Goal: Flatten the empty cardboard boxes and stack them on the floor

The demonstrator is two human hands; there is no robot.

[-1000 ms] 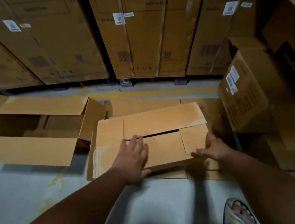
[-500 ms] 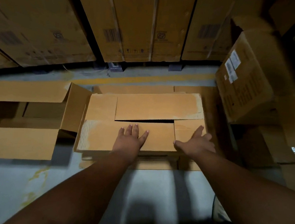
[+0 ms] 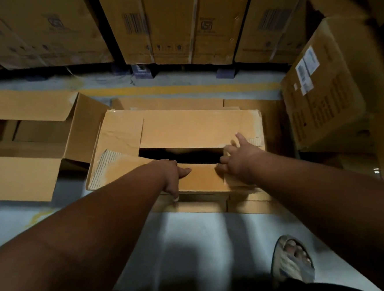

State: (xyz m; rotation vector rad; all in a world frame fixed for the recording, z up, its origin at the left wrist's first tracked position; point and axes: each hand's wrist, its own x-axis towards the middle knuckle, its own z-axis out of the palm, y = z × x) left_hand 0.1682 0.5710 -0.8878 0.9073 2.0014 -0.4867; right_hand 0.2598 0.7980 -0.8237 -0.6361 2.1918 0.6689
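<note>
Now both hands (image 3: pixel 172 178) (image 3: pixel 240 159) on box flaps (image 3: pixel 201 132).

Tall brown cardboard cartons (image 3: pixel 168 21) line the frame's top above a yellow-striped (image 3: pixel 179 89) grey concrete floor (image 3: pixel 202 233), dimly lit.

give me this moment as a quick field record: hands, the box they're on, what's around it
left hand: on the near flap of the box, fingers over its inner edge into the gap, thumb on top
right hand: fingers spread, on the right flap
box: top flaps part closed, dark gap between them
under box: flattened cardboard on the floor
left of box: open box, flaps out
behind: large cartons
</note>
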